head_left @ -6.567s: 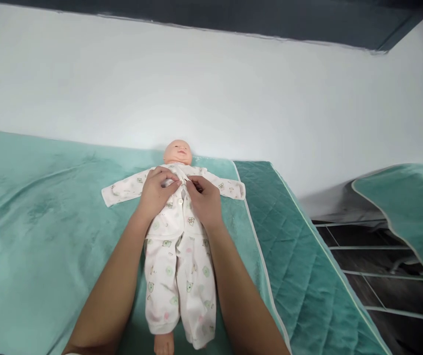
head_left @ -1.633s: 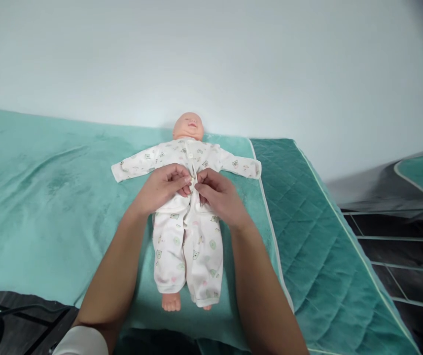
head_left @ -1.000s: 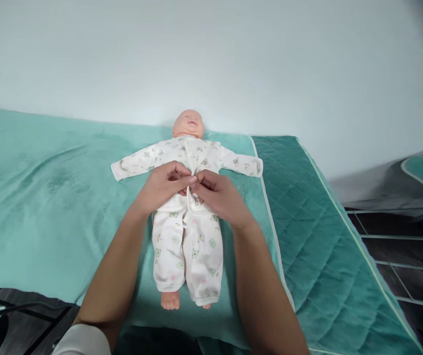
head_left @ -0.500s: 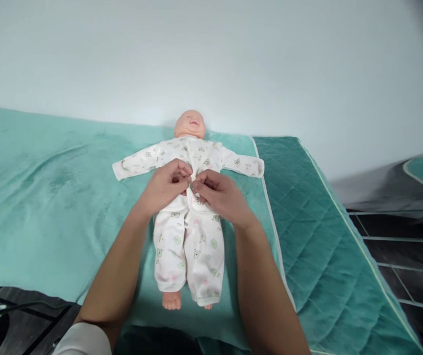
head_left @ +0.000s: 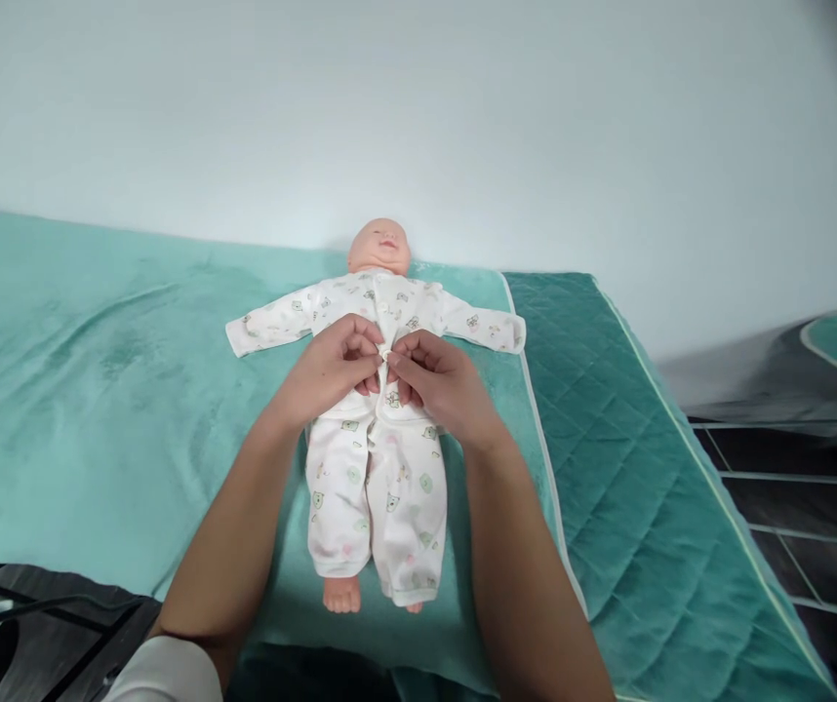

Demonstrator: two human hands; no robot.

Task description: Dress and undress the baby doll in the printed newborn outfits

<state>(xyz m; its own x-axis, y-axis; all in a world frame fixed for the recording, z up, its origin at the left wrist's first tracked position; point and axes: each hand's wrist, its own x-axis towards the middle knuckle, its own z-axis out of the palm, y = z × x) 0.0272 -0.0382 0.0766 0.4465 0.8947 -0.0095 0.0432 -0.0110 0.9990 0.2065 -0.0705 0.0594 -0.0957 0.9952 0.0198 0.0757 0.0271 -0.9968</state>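
Observation:
On its back lies a baby doll [head_left: 378, 246], dressed in a white baby shirt [head_left: 338, 297] and white trousers [head_left: 336, 487] with small bear prints. Both sleeves stretch out to the sides. My left hand [head_left: 335, 366] pinches the shirt's front edge over the belly. Opposite it, my right hand [head_left: 437, 380] pinches the other side of the same front. A small white button [head_left: 385, 357] shows between the fingertips. Farther up the front is another button [head_left: 383, 307]. One bare foot [head_left: 341, 594] sticks out of a trouser leg; the other barely shows.
Beneath the doll is a light green blanket [head_left: 133, 409] over a darker quilted pad [head_left: 638, 487]. A pale wall [head_left: 418, 117] stands right behind the doll's head. Metal bars [head_left: 799, 478] are at the right, and a cable [head_left: 59, 602] crosses the lower left.
My right thumb has shifted slightly up to the button, and the fingertips of both hands now meet around it. The doll lies as before; the view has moved very slightly.

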